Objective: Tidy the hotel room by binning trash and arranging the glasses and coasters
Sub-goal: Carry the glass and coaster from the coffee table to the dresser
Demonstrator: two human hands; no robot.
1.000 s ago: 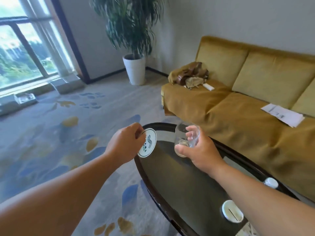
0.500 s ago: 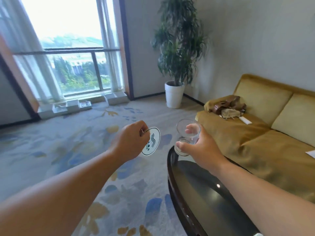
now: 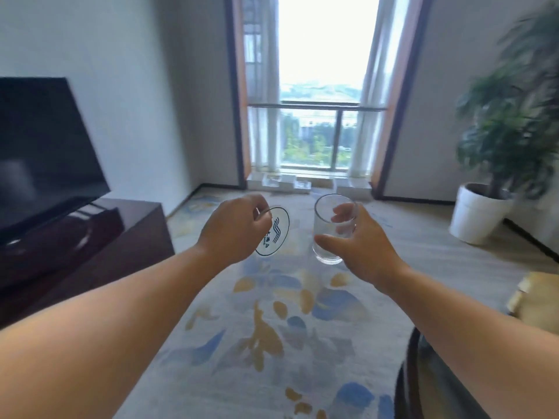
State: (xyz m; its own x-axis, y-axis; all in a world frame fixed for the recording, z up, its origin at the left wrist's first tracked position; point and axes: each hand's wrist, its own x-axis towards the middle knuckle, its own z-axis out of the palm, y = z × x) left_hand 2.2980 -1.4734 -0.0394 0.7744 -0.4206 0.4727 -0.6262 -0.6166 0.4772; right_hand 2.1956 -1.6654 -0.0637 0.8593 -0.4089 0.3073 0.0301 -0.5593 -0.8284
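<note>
I have my right hand (image 3: 361,251) wrapped around the clear, straight-sided drinking glass (image 3: 332,228), thumb on the near side and fingers closed behind it, upright so it stays level in the air over the patterned carpet (image 3: 272,328). My left hand (image 3: 231,229) pinches the round white coaster with its dark wave logo (image 3: 273,232) by the edge, tilted on its side just beside the glass, probably so each piece can be set down separately. The glass looks empty and the coaster flat and unmarked; the dark cabinet under the black television (image 3: 45,146) seems a likely destination.
</note>
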